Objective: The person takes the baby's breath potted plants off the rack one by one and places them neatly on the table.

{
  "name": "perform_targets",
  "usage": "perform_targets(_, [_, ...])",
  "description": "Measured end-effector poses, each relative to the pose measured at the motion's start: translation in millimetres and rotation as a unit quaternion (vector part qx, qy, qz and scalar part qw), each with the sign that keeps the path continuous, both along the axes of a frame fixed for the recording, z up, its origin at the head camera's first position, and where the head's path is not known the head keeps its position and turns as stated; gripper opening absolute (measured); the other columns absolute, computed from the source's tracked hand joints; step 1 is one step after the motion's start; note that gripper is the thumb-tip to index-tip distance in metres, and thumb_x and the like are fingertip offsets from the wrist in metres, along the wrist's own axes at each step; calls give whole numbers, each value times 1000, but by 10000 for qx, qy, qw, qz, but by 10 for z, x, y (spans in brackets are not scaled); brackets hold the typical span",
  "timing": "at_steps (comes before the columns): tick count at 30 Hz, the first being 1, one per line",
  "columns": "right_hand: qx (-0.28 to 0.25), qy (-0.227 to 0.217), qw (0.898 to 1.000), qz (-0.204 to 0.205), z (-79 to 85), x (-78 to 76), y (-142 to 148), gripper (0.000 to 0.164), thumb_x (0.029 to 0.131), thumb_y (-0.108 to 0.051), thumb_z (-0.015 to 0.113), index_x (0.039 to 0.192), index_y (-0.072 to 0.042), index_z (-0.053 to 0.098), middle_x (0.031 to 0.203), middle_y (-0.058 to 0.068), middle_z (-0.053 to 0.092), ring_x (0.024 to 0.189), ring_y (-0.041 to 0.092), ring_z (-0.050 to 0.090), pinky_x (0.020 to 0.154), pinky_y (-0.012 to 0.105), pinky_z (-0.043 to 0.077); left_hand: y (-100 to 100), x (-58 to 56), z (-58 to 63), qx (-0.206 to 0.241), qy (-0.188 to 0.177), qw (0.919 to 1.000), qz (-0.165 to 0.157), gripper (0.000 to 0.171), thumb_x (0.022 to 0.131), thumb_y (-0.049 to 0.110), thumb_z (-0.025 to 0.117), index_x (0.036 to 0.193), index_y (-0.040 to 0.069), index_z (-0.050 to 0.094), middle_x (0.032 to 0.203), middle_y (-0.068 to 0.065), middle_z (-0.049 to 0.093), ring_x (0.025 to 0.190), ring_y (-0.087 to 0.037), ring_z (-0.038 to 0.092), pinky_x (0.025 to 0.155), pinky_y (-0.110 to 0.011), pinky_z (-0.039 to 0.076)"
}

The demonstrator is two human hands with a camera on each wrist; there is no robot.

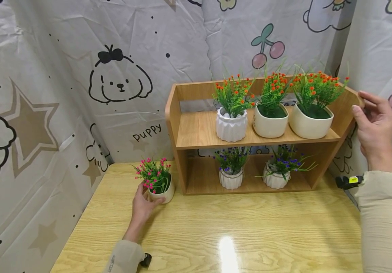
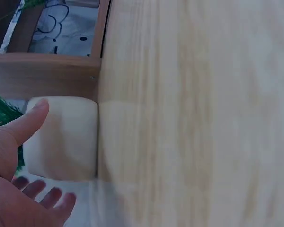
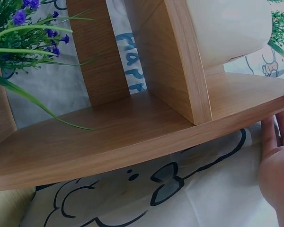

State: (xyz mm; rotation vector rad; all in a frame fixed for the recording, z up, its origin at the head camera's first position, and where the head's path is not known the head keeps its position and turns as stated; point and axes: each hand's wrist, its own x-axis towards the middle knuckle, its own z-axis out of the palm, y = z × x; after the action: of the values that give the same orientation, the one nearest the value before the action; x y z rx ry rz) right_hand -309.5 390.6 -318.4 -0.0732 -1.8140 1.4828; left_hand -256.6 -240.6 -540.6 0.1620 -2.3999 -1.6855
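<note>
A cream pot of pink flowers (image 1: 161, 191) stands upright on the table beside the left end of the two-tier wooden shelf (image 1: 257, 142). On the pot's left is my left hand (image 1: 143, 204), its thumb lying against the pot's front. In the left wrist view the cream pot (image 2: 61, 142) shows a small gap from the other, loosely bent fingers (image 2: 66, 203). My right hand (image 1: 377, 125) grips the front edge of the shelf's right side panel, thumb in front. Part of that hand (image 3: 277, 165) is cut off in the right wrist view.
The upper tier bears a ridged white pot (image 1: 231, 127) and two smooth cream pots (image 1: 312, 123), all with orange flowers. Below stand two white pots (image 1: 231, 180) with purple flowers. A printed cloth (image 1: 141, 68) hangs behind the wooden table (image 1: 250, 223).
</note>
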Motion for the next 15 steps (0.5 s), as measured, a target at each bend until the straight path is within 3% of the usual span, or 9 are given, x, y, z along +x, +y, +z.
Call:
perform_targets(6, [-20, 34, 10000, 0, 1, -1, 1, 41, 103, -7, 60, 142, -21, 63, 134, -9, 62, 128, 11, 57, 114, 21, 45, 27, 120, 289, -37, 626, 9974, 362, 126, 74, 14, 95, 167, 14, 10, 171, -13, 22, 157, -35, 22, 128, -55, 24])
perform_targets(10, [-31, 81, 10000, 11, 0, -4, 5, 41, 103, -6, 60, 141, -20, 63, 135, -8, 63, 127, 11, 57, 112, 20, 46, 69, 209, 567, -192, 1103, 9922, 551, 128, 72, 18, 97, 167, 23, 12, 172, -6, 20, 158, -30, 17, 127, -61, 20])
perform_targets(15, [23, 54, 10000, -7, -6, 3, 5, 41, 104, -8, 60, 142, -21, 62, 136, -8, 62, 129, 12, 56, 116, 23, 44, 228, 300, 903, -312, 1712, 9839, 419, 124, 71, 16, 98, 166, 33, 20, 170, 2, 24, 158, -23, 19, 127, -62, 19])
